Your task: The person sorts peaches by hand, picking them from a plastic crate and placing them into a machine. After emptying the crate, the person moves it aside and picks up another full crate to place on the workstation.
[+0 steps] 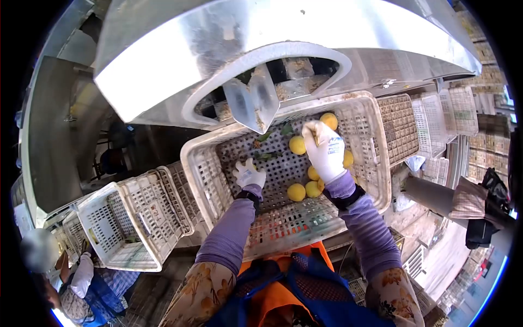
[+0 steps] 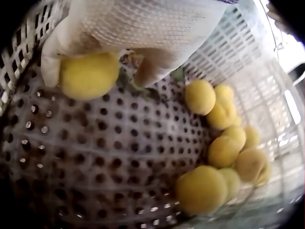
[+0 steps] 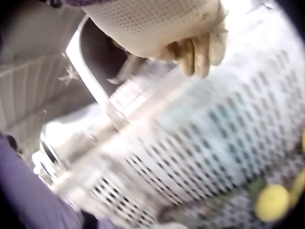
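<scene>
Round yellow fruits (image 1: 296, 192) lie mostly in the right half of a white perforated crate (image 1: 283, 226), with green leaves (image 1: 265, 156) on its floor. My left hand (image 1: 250, 175), in a white glove, is low in the crate at the left; the left wrist view shows its fingers curled round one yellow fruit (image 2: 89, 76). The gloved right hand (image 1: 327, 150) is raised above the fruits, fingers curled down in the right wrist view (image 3: 195, 55); whether anything is inside them cannot be seen.
A metal machine with a spout (image 1: 253, 101) overhangs the crate's far side. Crates are stacked at the left (image 1: 122, 223) and right (image 1: 400, 128). A person (image 1: 90, 283) is at the lower left.
</scene>
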Demonstrator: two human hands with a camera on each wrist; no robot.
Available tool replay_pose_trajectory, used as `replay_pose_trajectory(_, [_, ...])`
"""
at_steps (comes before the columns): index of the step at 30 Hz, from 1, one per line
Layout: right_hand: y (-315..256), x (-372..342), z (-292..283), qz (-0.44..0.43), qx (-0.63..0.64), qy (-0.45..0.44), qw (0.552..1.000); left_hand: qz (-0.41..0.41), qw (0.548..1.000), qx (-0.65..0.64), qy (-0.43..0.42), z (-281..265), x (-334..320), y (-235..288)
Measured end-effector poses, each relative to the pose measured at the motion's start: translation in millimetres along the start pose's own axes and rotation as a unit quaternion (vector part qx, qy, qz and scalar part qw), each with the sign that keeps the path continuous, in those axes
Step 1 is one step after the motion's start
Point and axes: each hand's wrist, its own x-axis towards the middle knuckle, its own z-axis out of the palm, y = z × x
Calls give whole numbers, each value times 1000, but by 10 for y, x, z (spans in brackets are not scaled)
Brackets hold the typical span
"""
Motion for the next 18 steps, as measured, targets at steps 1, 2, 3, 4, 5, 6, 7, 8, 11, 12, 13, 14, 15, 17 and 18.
replay_pose_trajectory(1, [420,-180,167,53,-73,-42,995,-3,1000,-5,6,56,72,-37])
replay_pose_trajectory(2, [684,-280,308,81,-171,-111,976,-6,1000,-9,13,106,153,-62])
replay_pose_trajectory(3, [897,-357,518,49,-205,-115,971,-23,998,-43,49,104,200,-40])
replay_pose_trajectory(4, [1044,-420,730,16,-236,-118,964,-13,998,-50,25,119,301,-68])
replay_pose_trajectory(5, [1126,-430,893,30,-250,-189,949,-3,999,-55,3,108,404,-121])
replay_pose_trajectory(6, [1197,-413,1053,44,-260,-261,929,6,998,-58,-20,98,459,-175])
replay_pose_trajectory(7, [1172,-297,1169,103,-295,-322,894,-32,978,-191,-81,107,477,-217])
replay_pose_trajectory(8, [1119,-301,1168,140,-205,-294,923,-67,935,-320,-136,99,500,-230])
replay_pose_trajectory(11, [836,-421,876,137,55,-193,970,-77,761,-581,-277,-208,184,-132])
replay_pose_trajectory(12, [502,-381,605,129,128,-208,961,-20,732,-604,-315,-504,-76,1])
replay_pose_trajectory(13, [376,-441,497,92,212,-198,953,82,754,-562,-329,-580,-131,-46])
replay_pose_trajectory(14, [259,-489,390,54,296,-186,935,104,705,-599,-366,-891,-363,81])
replay_pose_trajectory(15, [11,-452,192,31,313,-174,933,122,651,-631,-405,-1206,-597,210])
replay_pose_trajectory(17, [-411,-415,-81,-34,284,-129,949,245,626,-648,-359,-1469,-836,326])
replay_pose_trajectory(18, [-656,-426,-130,-23,279,-77,957,283,620,-647,-342,-1596,-929,339])
